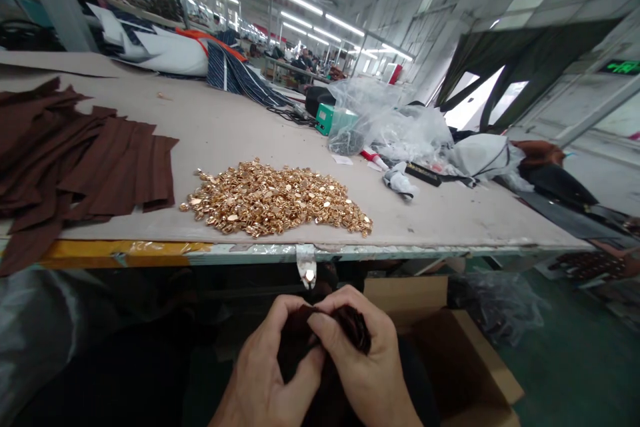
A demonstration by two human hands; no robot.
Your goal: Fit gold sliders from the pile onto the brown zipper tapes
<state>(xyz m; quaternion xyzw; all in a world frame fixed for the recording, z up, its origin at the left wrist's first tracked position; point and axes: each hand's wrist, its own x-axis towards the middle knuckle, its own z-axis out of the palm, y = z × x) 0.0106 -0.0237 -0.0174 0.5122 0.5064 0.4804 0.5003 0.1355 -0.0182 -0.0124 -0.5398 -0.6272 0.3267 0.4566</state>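
My left hand (277, 363) and my right hand (363, 350) meet just below the table's front edge. Both pinch a dark brown zipper tape (354, 328), which is bunched inside my right hand's curl. Its end between the fingertips is mostly hidden. Straight ahead, a small metal holder (306, 263) is fixed to the table edge and has a shiny gold piece at its tip. Behind it lies a heap of gold zipper sliders (280, 197). More brown zipper tapes (115, 163) are piled flat at the left, some hanging over the edge.
An open cardboard box (470, 360) stands on the floor to the right. Clear plastic bags (395, 117), a green box (330, 119) and a black bar (423, 173) lie on the table (450, 220). Striped fabric (240, 77) is at the back. Other people work far off.
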